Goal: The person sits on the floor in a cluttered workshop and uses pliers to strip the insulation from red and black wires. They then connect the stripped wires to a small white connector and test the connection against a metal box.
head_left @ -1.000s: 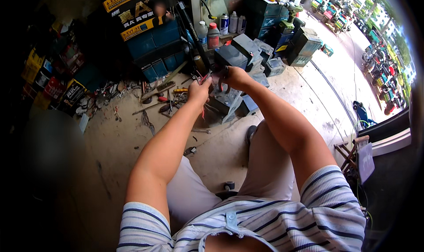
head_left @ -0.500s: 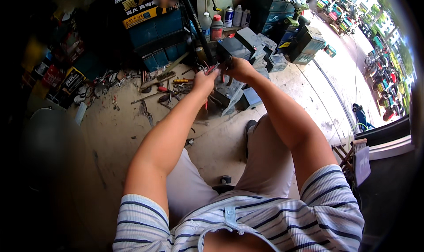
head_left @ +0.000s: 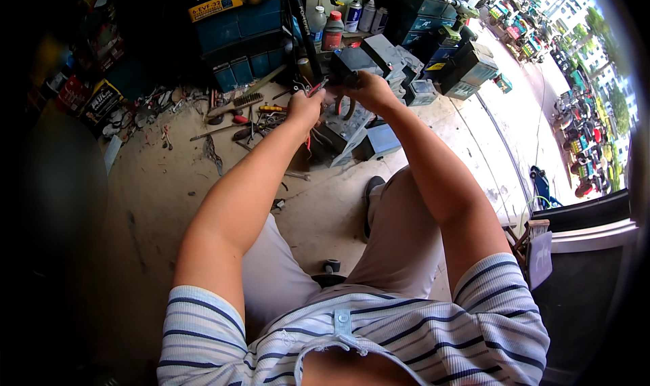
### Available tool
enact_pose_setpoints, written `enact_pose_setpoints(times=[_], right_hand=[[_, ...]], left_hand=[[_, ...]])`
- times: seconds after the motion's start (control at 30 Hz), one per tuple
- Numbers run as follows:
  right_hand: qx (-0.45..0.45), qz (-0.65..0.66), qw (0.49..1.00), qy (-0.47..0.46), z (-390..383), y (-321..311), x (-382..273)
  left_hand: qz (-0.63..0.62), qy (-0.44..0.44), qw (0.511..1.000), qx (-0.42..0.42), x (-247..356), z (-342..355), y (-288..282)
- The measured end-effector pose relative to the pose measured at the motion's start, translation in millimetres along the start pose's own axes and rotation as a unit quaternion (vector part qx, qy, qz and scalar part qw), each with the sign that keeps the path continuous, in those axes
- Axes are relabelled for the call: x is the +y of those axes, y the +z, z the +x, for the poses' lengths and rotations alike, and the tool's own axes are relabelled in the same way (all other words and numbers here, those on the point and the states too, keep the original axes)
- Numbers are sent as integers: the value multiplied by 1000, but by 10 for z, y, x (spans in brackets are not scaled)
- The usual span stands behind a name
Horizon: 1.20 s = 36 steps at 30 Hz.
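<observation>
Left hand is upper middle of the frame, fingers clamped on a small red piece, too blurry to name. Right hand is just beside it, fingers curled round a pliers-like tool, orange handles poking out below. A brush lies further left.

You wear a short-sleeved white shirt with navy stripes, a pale blue buttoned neck tab, greyish trousers, and a dark shoe.
</observation>
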State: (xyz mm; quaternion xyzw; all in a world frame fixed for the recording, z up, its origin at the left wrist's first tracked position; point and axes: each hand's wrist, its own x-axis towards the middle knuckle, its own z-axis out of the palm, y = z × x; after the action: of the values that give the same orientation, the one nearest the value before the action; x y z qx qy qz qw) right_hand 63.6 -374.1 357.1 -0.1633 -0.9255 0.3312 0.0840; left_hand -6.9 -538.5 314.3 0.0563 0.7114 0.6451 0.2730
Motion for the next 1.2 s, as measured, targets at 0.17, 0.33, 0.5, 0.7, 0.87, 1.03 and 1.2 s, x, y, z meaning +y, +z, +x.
enact_pose_setpoints(times=[0.17, 0.33, 0.5, 0.7, 0.87, 1.03, 1.2], right_hand=[[31, -13, 999, -31, 35, -20, 63], [42, 18, 998, -40, 48, -13, 111], [17, 63, 997, -46, 107, 14, 183], [26, 139, 989, -52, 215, 53, 458], [-11, 319, 947, 22, 141, 19, 262], [-57, 432, 899, 42, 4, -80, -76], [-93, 454, 885, 37, -20, -105, -81]], left_hand=[[7, 8, 1000, 8, 21, -5, 2], [1, 9, 1000, 2, 36, -27, -27], [-5, 24, 1000, -15, 44, -62, -77], [-3, 22, 1000, -11, 67, -67, -40], [2, 17, 1000, -14, 55, -48, -82], [8, 33, 999, 1, 76, -25, -160], [13, 26, 999, -21, 97, -34, -181]])
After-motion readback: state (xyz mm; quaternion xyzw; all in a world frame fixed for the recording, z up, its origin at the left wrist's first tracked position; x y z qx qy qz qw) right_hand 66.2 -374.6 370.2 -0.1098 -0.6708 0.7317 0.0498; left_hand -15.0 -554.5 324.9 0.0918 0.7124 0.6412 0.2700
